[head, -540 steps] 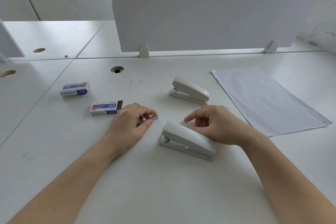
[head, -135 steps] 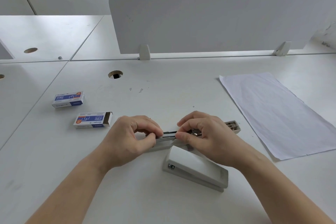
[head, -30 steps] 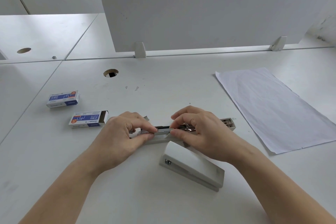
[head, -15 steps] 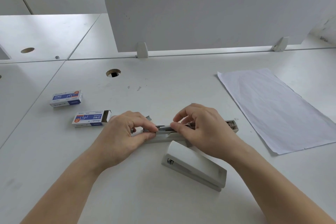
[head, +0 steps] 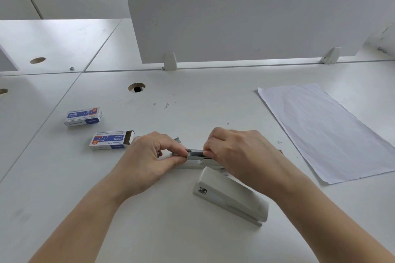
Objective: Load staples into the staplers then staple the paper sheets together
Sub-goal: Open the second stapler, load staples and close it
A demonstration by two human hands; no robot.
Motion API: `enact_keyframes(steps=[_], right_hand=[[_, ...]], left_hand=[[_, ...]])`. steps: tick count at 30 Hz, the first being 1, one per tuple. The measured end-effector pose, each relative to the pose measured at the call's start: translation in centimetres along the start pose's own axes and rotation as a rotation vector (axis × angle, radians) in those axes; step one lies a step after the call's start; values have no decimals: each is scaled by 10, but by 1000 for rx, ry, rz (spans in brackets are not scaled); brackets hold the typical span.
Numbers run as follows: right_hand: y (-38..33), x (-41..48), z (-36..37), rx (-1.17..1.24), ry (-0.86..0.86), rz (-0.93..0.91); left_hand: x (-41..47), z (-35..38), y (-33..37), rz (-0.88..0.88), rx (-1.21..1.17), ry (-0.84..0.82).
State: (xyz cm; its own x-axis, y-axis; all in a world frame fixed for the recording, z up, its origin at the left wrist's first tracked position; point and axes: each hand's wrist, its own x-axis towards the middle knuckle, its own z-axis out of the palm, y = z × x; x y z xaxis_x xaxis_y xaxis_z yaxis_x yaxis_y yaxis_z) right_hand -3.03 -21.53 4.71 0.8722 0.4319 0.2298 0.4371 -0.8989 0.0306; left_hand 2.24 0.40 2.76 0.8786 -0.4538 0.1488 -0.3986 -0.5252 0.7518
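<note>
Open stapler (head: 195,155) in the middle of the desk (head: 192,241), shut stapler (head: 230,196) just beside it at 5 o'clock, two staple boxes (head: 111,140) at 9 to 10 o'clock, paper sheets (head: 327,132) at 2 o'clock, divider (head: 256,28) behind at 12 o'clock.

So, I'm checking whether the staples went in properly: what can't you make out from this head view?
- Open stapler: the left hand and right hand cover most of it, so staples in its channel can't be confirmed.
- Open staple box: contents hidden by its walls.
- Closed stapler: loaded or not, unseen inside.
- Paper sheets: count too fine to tell.
</note>
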Motion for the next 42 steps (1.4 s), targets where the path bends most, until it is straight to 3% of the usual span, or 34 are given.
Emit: enact_keyframes(steps=[14,23,34,42], right_hand=[[0,-3,4,91,-4,56],[5,-7,6,261,-81,217],[11,-7,5,372,-120,233],[13,-10,11,515,-6,261]], left_hand=[[-1,2,2,4,-74,-54],[0,5,-2,12,-165,-85],[1,9,-8,9,-166,-150],[0,8,-5,9,-129,-212]])
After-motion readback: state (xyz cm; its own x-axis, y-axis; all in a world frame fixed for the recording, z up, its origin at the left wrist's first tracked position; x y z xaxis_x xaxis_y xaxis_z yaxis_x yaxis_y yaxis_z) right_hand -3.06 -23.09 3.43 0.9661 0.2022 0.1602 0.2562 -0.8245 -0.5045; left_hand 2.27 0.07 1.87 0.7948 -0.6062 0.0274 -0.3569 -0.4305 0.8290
